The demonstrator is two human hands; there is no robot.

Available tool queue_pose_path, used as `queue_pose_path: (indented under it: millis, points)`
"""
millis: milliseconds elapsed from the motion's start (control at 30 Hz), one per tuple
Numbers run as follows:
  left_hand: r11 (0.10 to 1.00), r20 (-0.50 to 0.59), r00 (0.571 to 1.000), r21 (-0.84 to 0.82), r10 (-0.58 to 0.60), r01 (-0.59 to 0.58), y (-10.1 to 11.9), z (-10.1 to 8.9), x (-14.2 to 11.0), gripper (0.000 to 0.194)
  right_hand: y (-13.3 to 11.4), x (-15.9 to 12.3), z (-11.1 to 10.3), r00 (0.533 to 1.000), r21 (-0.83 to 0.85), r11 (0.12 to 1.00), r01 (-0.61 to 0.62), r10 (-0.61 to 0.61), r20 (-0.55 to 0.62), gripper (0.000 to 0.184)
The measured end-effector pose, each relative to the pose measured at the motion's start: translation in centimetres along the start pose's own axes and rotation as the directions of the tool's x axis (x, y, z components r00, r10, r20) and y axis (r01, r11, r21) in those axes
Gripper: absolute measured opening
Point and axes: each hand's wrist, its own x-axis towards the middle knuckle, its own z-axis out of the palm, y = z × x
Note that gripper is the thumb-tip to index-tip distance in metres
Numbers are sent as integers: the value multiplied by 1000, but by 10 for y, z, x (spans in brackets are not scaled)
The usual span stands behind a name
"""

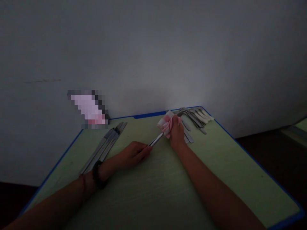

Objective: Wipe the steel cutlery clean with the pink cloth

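My left hand (137,152) is closed around one end of a slim, shiny table knife (156,139), which slants up to the right. The knife's far end meets a crumpled pink and white checked cloth (165,124), and whether the cloth wraps it is hard to see. Bunched in my right hand (177,132) is that cloth. Several long metal knives (105,143) lie side by side left of my left hand, partly behind the wrist. Just beyond my right hand, a few flat metal cutlery pieces (189,138) rest on the table, partly hidden by it.
The pale green table (153,191) has a blue edge and stands against a grey wall (153,57). At its back right lie several dark metal cutlery pieces (193,118) and white-handled ones (202,115). A pixelated upright object (88,108) leans at the back left corner. Light is dim.
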Motion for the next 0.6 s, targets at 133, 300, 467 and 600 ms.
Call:
queue_pose_path:
  millis: [133,300,467,600]
  points:
    - [997,27,997,27,69,-70,-1,-1,-1,46,-2,27,-15,984,107,994,30,-10,-180,38]
    - [999,44,999,-22,33,-32,-5,-1,0,48,-2,33,-19,967,189,980,63,-13,-253,33]
    - [998,21,999,-50,-26,27,-8,-1,2,49,10,6,0,987,132,991,-37,56,-148,42]
    - [997,7,999,-62,-52,52,-7,-2,3,51,16,-14,12,992,7,993,-117,117,-47,48]
